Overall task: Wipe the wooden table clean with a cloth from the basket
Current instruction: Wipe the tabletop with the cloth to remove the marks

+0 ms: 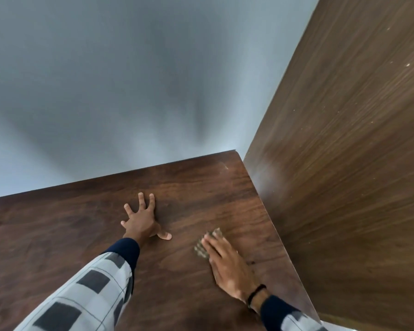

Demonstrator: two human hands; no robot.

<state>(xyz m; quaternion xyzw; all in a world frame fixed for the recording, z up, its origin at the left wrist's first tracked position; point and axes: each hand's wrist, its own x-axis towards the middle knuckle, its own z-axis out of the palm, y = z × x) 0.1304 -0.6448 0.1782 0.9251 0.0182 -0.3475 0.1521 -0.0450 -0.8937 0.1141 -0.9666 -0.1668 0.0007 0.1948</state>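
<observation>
Dark walnut-brown bench (69, 225) with streaked wood grain, mottled olive-and-tan speckled cloth (207, 244), grey-white sleeve (81, 295) checked with charcoal squares and thin dark lines, navy cuff (127, 249), black wristband (256, 293), pale blue-grey wall (105, 80), brown wood-grain panel (356, 163) flecked with pale specks

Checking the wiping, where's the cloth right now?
Under the right hand, the cloth lies flat on the wooden table, near its right edge.

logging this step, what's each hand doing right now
Left hand: open, fingers spread, flat on the table, holding nothing.
Right hand: open and flat, pressing the cloth onto the table.
</observation>
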